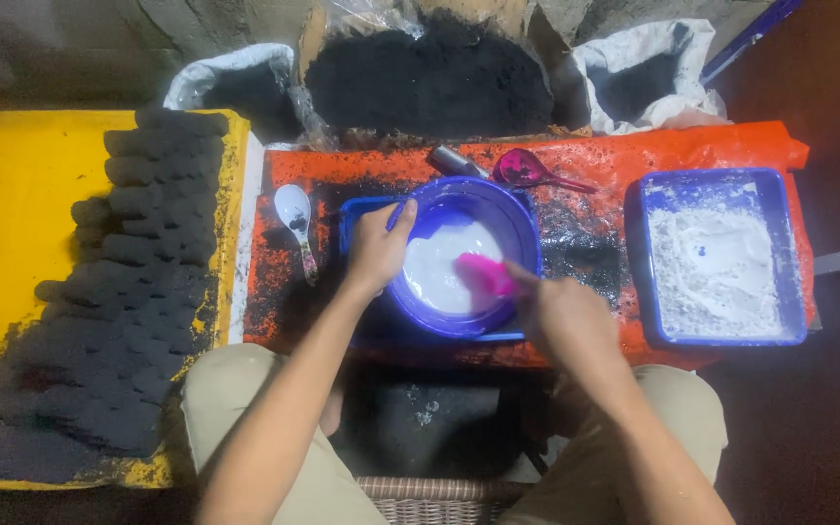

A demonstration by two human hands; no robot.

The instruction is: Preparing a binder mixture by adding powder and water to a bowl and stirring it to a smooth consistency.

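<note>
In the middle of the frame a round blue plastic bowl (464,255) sits on a shallow blue tray (354,216) laid over the orange plastic sheet (692,146) that covers the counter. The bowl holds a white, wet-looking mass. The left hand (376,248) grips the bowl's left rim, thumb hooked over the edge and fingers closed on the outside wall. The right hand (561,316) is closed around a bright pink plastic scoop (486,274), whose head dips into the white mass at the bowl's right side.

To do this stirring well, the left hand should, as I judge it, hold the rim firm so the bowl does not slide on the tray, while the scoop sweeps along the wall and bottom to lift anything stuck there, staying low enough that nothing slops over the rim.

At right, a rectangular blue tub (714,255) holds dry white powder. A white spoon (296,219) lies left of the tray, and a dark pink scoop (527,170) lies above the bowl beside a small grey cylinder (454,160). Rows of black pressed lumps (128,292) cover the yellow board (12,194) at left, and sacks of black powder (430,73) stand along the top.
</note>
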